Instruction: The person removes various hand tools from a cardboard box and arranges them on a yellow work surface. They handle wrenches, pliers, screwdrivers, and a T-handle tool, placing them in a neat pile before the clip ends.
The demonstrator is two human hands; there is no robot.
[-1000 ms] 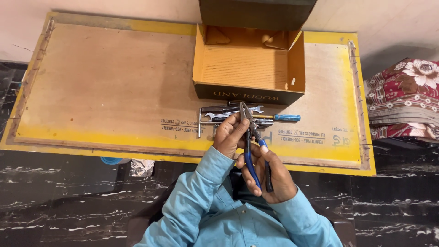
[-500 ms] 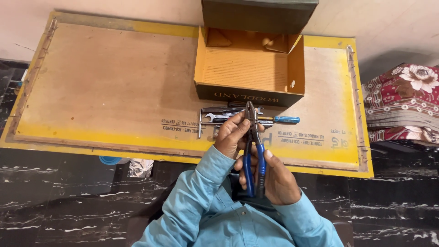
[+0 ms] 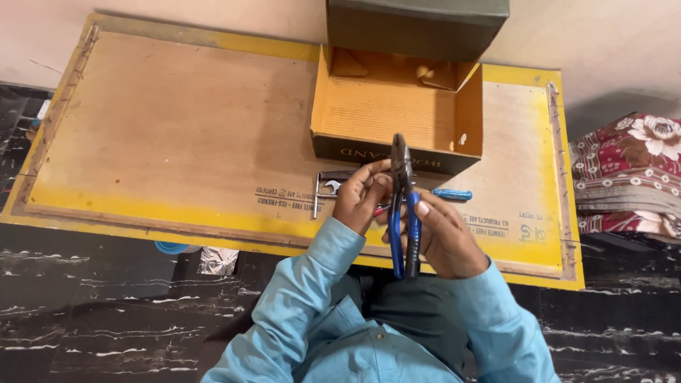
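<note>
Raised upright since a moment ago, steel pliers (image 3: 401, 206) with blue rubber handles sit clasped in both hands, right hand (image 3: 447, 237) and left hand (image 3: 362, 198), at the board's (image 3: 177, 142) front edge.

Both my arms, in light blue sleeves, come in from the bottom of the view and meet at the centre. My left hand (image 3: 360, 198) is raised with the wrist bent, fingers curled inward and the fingertips pinched toward the right hand. My right hand (image 3: 447, 237) sits just beside it, palm turned inward, thumb laid forward, fingers wrapped closed in a grip.
</note>
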